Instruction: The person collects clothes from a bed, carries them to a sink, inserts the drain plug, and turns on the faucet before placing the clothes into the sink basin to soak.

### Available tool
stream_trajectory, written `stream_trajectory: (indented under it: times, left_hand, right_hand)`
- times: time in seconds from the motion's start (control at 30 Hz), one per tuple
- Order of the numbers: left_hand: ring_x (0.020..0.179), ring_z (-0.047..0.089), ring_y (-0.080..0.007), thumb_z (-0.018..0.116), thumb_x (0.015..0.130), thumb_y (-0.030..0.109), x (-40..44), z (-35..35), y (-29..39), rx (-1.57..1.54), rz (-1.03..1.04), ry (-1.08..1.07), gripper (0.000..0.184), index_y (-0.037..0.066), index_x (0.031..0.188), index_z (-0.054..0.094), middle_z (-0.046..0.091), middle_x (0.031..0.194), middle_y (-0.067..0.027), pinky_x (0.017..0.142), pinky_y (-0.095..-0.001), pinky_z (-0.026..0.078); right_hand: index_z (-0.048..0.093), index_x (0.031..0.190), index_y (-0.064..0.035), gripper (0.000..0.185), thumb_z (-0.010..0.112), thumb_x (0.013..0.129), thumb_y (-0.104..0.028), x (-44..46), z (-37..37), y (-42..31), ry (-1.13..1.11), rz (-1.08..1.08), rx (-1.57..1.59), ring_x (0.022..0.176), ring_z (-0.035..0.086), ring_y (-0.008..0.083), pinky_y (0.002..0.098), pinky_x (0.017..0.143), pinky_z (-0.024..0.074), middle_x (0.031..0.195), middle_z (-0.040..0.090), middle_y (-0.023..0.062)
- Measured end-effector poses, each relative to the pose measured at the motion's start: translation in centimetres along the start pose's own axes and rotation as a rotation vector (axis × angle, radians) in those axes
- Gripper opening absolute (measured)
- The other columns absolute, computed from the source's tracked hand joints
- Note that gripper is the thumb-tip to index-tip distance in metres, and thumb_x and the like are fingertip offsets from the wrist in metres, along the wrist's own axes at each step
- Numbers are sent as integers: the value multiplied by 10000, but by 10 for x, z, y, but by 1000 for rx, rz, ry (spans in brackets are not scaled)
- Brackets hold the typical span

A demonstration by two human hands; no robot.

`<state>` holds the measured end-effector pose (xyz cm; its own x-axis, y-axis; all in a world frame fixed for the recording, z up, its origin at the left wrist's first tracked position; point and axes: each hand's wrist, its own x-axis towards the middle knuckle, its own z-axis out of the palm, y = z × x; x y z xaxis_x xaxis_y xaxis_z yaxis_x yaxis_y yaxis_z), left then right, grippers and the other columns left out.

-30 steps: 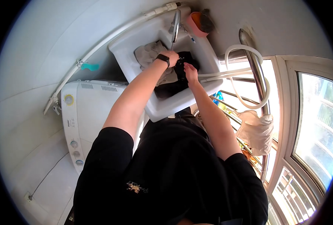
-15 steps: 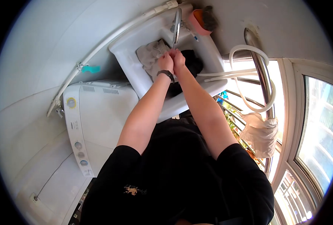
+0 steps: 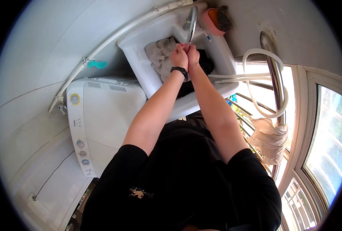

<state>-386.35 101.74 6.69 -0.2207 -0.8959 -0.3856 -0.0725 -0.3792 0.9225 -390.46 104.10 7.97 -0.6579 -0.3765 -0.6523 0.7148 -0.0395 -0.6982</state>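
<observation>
My left hand (image 3: pixel 179 57), with a black watch (image 3: pixel 179 72) at its wrist, is pressed against my right hand (image 3: pixel 193 56) just below the spout of the chrome faucet (image 3: pixel 193 25). Both hands have curled fingers; whatever may lie between them is hidden by the hands themselves. Underneath is the white sink (image 3: pixel 131 57). A grey-beige cloth (image 3: pixel 158 54) lies in the basin to the left of my hands, and dark cloth (image 3: pixel 206 63) shows to the right and below my wrists.
A white washing machine (image 3: pixel 109 107) stands left of the sink. At the basin's back right corner sits a pink container (image 3: pixel 212 24) beside a toothbrush-like item (image 3: pixel 206 35). A pale hose (image 3: pixel 251 79) loops around a metal pole (image 3: pixel 275 73), near a hanging beige cloth (image 3: pixel 269 142).
The view has shifted slightly, so the sink and my hands appear a little farther right. My hands stay together under the faucet, with the left one turned somewhat.
</observation>
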Motion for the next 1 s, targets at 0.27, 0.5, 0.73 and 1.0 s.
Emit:
stream_trajectory:
  times: [0.27,0.5,0.73,1.0]
  left_hand:
    - [827,672,-158,495,1031,327,-3,-3,29,-67,-30,-85,427,-36,952,705,732,906,-83,776,-298,516]
    - [858,698,-180,467,1036,263,-7,-23,17,-205,-39,-195,368,-16,962,695,741,937,-103,806,-300,529]
    - [994,681,-221,469,1023,328,35,-61,37,-101,49,-147,424,-8,1124,708,725,1093,-128,888,-334,510]
    - [772,626,-155,494,1008,274,40,-90,-17,-180,-254,-54,303,50,1109,672,692,902,-42,630,-283,454]
  right_hand:
    - [627,790,-37,321,545,976,-286,4,7,0,-36,-82,157,695,643,176,299,683,505,791,701,67]
    - [696,897,-10,368,507,989,-313,-16,6,12,-21,-113,88,712,656,177,297,677,515,814,711,69]
    - [654,1142,17,373,460,1027,-279,10,57,42,-249,-73,292,951,678,252,355,834,539,1073,709,138]
    - [635,1164,-60,365,550,976,-361,15,40,93,-44,203,74,787,580,174,375,714,475,984,656,44]
